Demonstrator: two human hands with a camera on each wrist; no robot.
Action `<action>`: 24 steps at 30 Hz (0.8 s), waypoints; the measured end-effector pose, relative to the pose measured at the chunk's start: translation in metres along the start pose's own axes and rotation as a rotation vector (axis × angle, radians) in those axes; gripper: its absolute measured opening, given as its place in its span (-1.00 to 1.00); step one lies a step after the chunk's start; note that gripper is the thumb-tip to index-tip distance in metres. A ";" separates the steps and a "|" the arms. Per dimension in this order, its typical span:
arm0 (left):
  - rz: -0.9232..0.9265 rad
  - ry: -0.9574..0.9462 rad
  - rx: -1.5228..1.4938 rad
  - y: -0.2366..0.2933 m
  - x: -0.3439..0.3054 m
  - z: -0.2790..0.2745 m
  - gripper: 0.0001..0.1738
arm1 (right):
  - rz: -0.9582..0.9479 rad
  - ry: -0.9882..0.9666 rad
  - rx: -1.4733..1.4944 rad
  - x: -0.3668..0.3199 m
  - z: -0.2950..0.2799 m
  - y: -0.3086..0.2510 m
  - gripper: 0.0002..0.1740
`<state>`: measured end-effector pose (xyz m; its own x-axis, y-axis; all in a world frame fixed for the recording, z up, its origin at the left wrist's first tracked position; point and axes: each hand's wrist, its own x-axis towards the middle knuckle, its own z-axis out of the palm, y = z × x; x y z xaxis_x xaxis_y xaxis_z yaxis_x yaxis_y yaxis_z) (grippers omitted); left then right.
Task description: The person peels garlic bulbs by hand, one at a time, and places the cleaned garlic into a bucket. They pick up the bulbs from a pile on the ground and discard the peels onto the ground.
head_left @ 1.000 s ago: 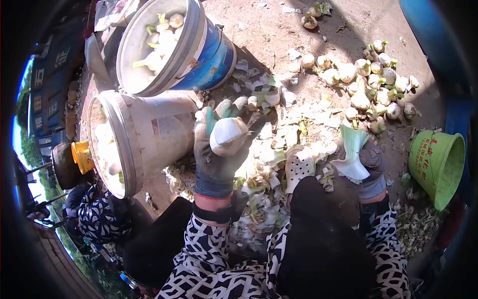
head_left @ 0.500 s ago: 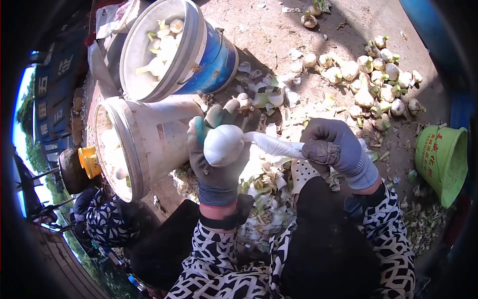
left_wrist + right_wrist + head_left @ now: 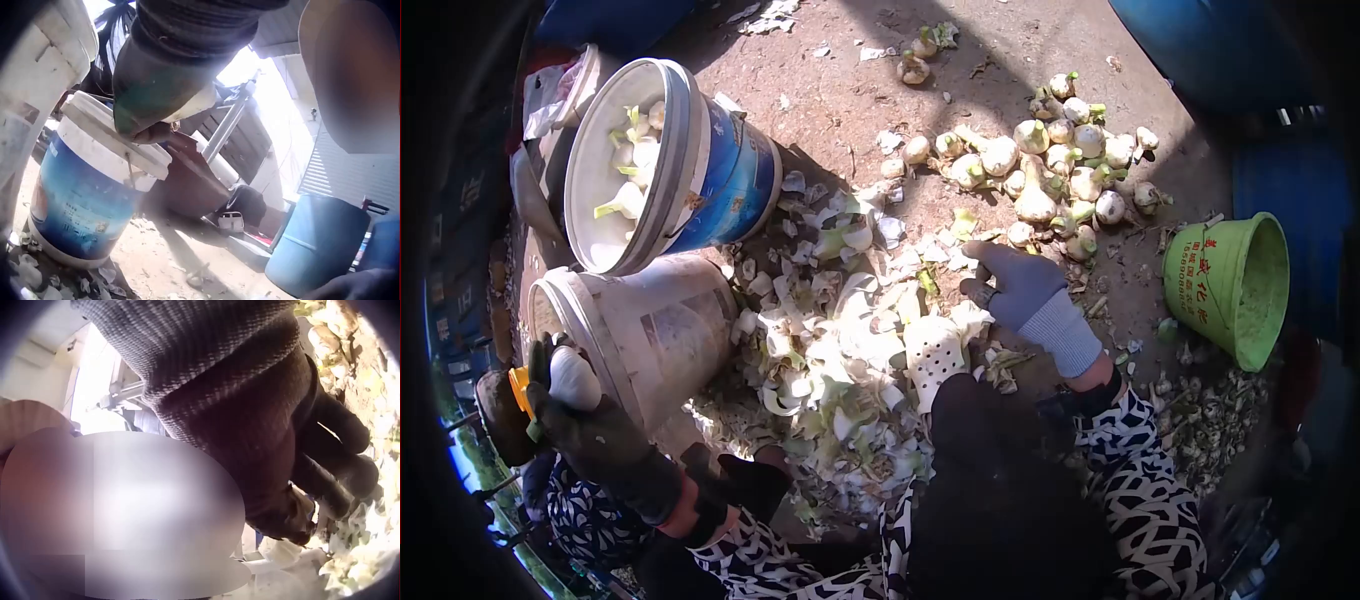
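A peeled white garlic bulb sits in my gloved left hand, which grips it beside the mouth of the dirty white bucket. In the left wrist view the gloved fingers curl round the pale bulb, partly hiding it. My gloved right hand hangs over the edge of the peel heap, its fingers loosely spread and holding nothing. The right wrist view has those dark fingers apart, above scattered peelings.
A blue and white bucket with trimmed garlic stands at the back left. Unpeeled garlic bulbs lie piled on the ground ahead. To the right is a green bucket, with small garlic pieces nearer. A perforated shoe rests among the peelings.
My right hand pulled the long outer skin off the bulb and has since let it go. My left hand has carried the garlic bulb leftward to the white bucket. The view has shifted right.
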<state>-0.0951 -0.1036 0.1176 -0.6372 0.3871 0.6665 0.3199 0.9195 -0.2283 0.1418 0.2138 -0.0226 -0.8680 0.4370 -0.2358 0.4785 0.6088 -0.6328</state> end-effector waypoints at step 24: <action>0.081 -0.813 -1.393 0.251 -0.133 0.043 -0.18 | 0.016 0.149 -0.122 0.069 0.034 0.103 -0.41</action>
<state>0.0400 0.0781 -0.0587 -0.6267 0.7778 0.0482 0.4359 0.2986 0.8490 0.1268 0.2840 -0.1296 -0.8353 0.5347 -0.1280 0.5124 0.6728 -0.5336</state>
